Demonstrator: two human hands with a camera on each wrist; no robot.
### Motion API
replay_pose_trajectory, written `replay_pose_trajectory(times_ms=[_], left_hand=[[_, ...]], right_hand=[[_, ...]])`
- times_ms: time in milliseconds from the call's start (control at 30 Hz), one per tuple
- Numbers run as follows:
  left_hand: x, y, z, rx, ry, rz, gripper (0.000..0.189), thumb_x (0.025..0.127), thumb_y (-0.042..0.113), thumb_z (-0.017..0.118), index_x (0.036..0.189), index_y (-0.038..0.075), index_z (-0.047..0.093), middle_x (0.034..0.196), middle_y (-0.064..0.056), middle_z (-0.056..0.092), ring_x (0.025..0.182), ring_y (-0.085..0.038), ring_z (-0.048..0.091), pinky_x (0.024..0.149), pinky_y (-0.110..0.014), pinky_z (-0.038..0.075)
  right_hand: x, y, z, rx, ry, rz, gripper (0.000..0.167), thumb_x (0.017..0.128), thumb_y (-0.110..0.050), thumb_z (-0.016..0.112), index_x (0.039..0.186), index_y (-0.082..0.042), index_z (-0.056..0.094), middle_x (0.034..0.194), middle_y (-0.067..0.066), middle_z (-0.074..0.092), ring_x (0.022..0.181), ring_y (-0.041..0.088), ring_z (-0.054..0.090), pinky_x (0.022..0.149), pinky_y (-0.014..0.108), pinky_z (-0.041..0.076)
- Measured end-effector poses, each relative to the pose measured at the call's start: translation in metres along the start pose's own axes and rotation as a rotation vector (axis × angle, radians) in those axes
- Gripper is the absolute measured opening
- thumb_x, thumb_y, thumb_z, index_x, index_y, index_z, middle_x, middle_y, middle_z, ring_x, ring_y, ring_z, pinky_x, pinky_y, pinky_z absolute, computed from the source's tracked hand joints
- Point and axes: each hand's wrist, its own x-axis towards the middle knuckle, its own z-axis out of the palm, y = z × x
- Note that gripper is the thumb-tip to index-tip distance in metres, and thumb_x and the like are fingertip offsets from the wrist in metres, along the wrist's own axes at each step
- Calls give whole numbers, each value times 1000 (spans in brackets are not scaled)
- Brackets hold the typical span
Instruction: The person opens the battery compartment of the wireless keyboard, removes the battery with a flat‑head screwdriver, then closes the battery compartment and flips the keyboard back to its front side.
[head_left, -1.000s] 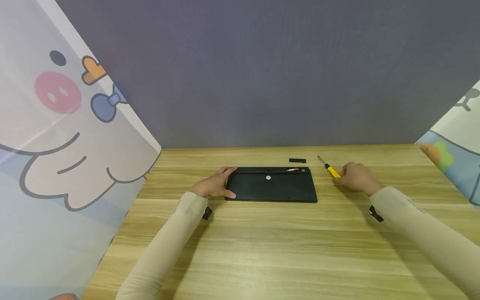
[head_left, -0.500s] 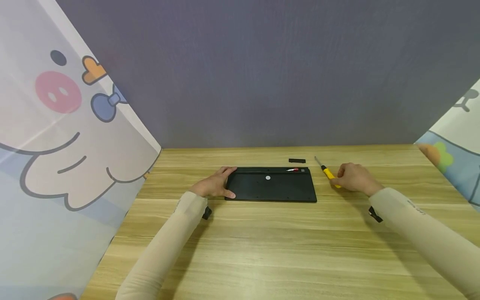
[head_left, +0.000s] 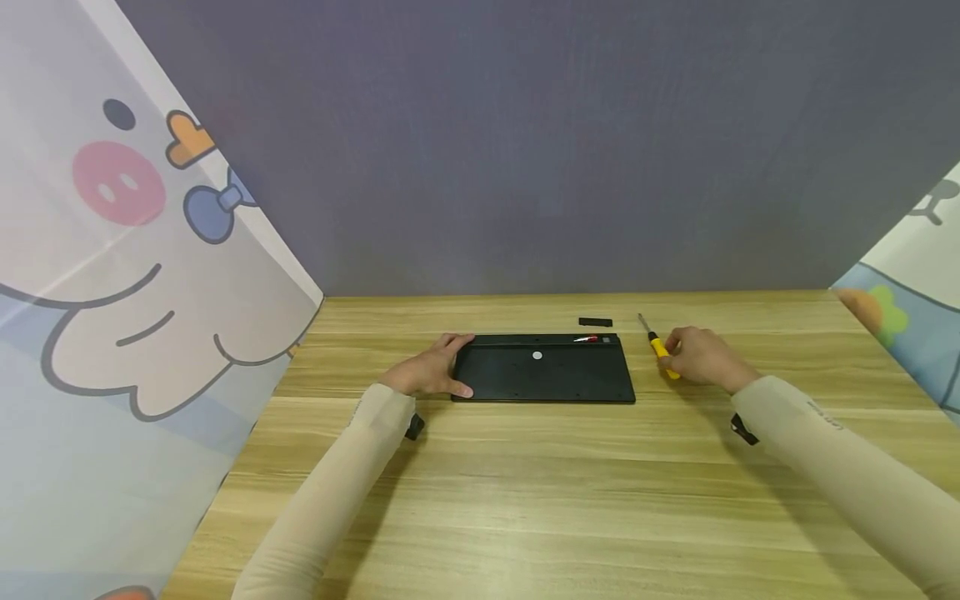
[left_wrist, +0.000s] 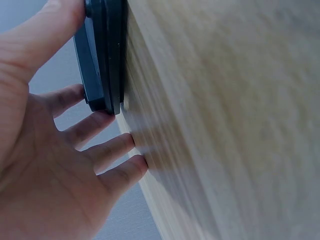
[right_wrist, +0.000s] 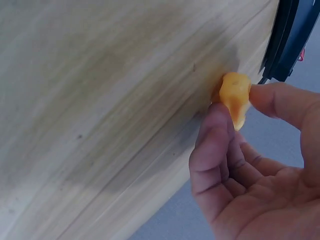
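A black keyboard (head_left: 547, 371) lies underside up on the table, with a red and silver battery (head_left: 587, 339) in the slot along its far edge. My left hand (head_left: 427, 369) holds the keyboard's left end, thumb on the near corner and forefinger on the far one. In the left wrist view, the other fingertips (left_wrist: 139, 161) are spread down beside the keyboard (left_wrist: 102, 60). To its right, my right hand (head_left: 703, 358) pinches the yellow handle of a screwdriver (head_left: 662, 350) between thumb and fingers. Its metal tip points away from me. In the right wrist view only the handle end (right_wrist: 235, 95) shows.
A small black battery cover (head_left: 596, 322) lies behind the keyboard's right end. A grey panel (head_left: 540, 150) rises at the table's back edge, and printed cartoon sheets (head_left: 150, 333) stand at both sides. Wooden tabletop (head_left: 540, 500) extends in front of the keyboard.
The screwdriver first swung with its tip to the left, then back to the right, and now stands more upright in the view. My right hand moved slightly left. The left hand and keyboard stayed put.
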Motion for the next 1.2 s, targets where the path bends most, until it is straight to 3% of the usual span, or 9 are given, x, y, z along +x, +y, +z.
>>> replay_pose_trajectory(times_ms=[633,800,933,1067,1200], left_hand=[[3,3,0,19,-16,3,101,77,39,77,153,24,12,154,-7,11,136,-32,26,100,-48,36],[3,2,1,7,-13,6,102,76,39,77,153,24,12,153,-7,12,135,-32,27,99,-48,36],[1,1,0,-9,-12,-1,102,76,38,78,153,24,13,153,-7,11,134,-33,29,98,-48,37],[-1,0,-1,-15,-8,0,102,75,38,78,153,24,14,153,-8,12,133,-33,31,97,-48,39],[0,0,-3,-4,-1,5,103,74,39,79,153,24,15,153,-9,13,132,-33,33,96,-47,40]], right_hand=[[-1,0,-1,1,21,42,52,91,-28,61,118,15,51,82,11,65,70,24,57,61,38,47],[1,0,0,-7,33,31,51,91,-27,62,119,15,50,90,19,66,77,28,62,65,43,49],[3,-2,2,1,81,-18,49,91,-25,63,119,13,51,97,25,63,80,31,61,67,46,49],[5,-6,4,45,154,-132,47,89,-21,67,121,10,53,106,25,59,91,34,58,75,50,47],[6,-13,9,89,126,-256,55,86,-21,72,128,6,50,123,25,52,108,40,52,87,53,43]])
